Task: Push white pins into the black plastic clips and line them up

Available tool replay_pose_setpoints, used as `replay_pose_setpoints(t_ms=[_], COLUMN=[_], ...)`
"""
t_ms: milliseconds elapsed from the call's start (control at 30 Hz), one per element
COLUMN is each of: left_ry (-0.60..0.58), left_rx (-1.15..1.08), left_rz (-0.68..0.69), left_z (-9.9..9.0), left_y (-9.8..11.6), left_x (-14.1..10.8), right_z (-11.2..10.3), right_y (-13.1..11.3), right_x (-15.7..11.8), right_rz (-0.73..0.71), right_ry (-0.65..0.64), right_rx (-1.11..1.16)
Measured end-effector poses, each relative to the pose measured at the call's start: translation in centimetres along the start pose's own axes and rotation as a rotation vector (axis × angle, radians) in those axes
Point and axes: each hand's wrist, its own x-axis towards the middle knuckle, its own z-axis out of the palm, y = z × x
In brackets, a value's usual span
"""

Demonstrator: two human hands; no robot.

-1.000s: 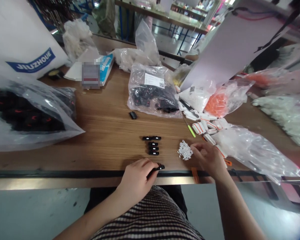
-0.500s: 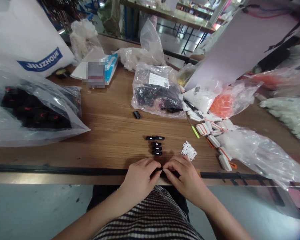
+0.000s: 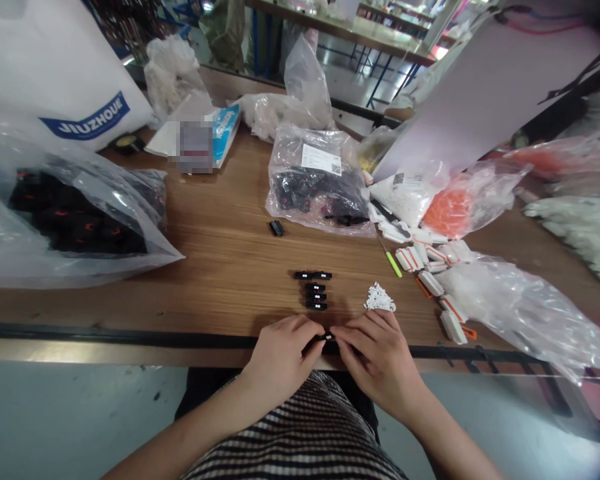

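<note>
Head view: left hand [image 3: 280, 363] and right hand [image 3: 377, 360], fingers closed together on a small black plastic connector [image 3: 325, 338], partly hidden, at the counter's near edge. Just ahead: black connectors [image 3: 313, 290] in a short column, beside a heap of tiny white plastic pieces [image 3: 379, 299]. Around: clear poly bag of black parts [image 3: 317, 190], larger poly bag of black-and-red parts [image 3: 75, 220], poly bag of orange parts [image 3: 447, 210], white-and-orange plastic pieces [image 3: 430, 283], green-handled tool [image 3: 393, 263]. Surface: wood-grain counter [image 3: 220, 267] with metal front edge. Beyond: blue-legged bench [image 3: 340, 28].

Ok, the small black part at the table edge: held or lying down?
Held: the left hand and right hand pinch the small black part from either end.
</note>
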Motion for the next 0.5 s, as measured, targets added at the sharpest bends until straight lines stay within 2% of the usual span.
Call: replay_pose_setpoints(t_ms=[200,300,400,500], left_ry=[0.019,0.023,0.024,0.056], left_rx=[0.001,0.003,0.027,0.113], left_rz=[-0.002,0.004,0.009,-0.043], left_z=[-0.1,-0.1,-0.7,-2.5], left_y=[0.2,0.3,0.0,-1.0], left_x=[0.3,0.1,-0.3,-0.5], right_z=[1.0,1.3,1.9,2.8], right_y=[-0.3,0.0,1.0,1.9], right_x=[-0.6,-0.8,-1.3,-2.0], right_rz=[-0.015,0.018,0.068,0.139], right_ry=[0.007,0.033,0.193,0.325], right_rx=[-0.099,-0.007,0.174,0.241])
